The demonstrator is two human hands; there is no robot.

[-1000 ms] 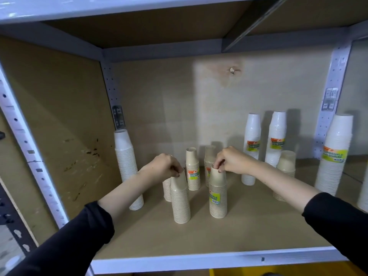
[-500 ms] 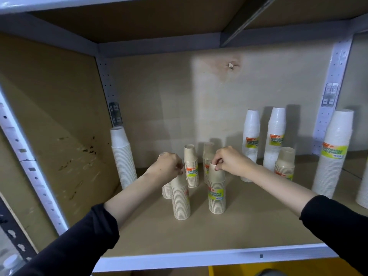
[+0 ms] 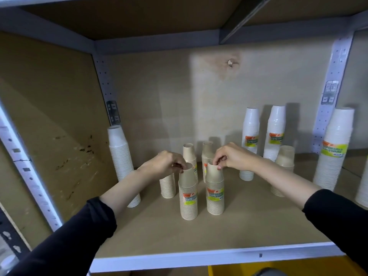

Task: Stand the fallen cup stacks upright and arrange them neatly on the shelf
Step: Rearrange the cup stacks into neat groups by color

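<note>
On the shelf (image 3: 199,236), right of the tall white stack (image 3: 121,162), the nearer beige stack (image 3: 188,198) and the farther beige stack (image 3: 215,194) stand upright. The left hand (image 3: 165,163) pinches the nearer's top rim, and the right hand (image 3: 233,156) pinches the farther's. They look light, crushable and tippy, so mid-body grips seem safer.

front-left beige cup stack (image 3: 188,196): DISPOSABLE TABLEWARE | rear white cup stack (image 3: 250,143): DISPOSABLE TABLEWARE

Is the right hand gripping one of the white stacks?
No, the right hand pinches the top rim of a beige stack, while the white stacks stand farther back on the shelf.
</note>
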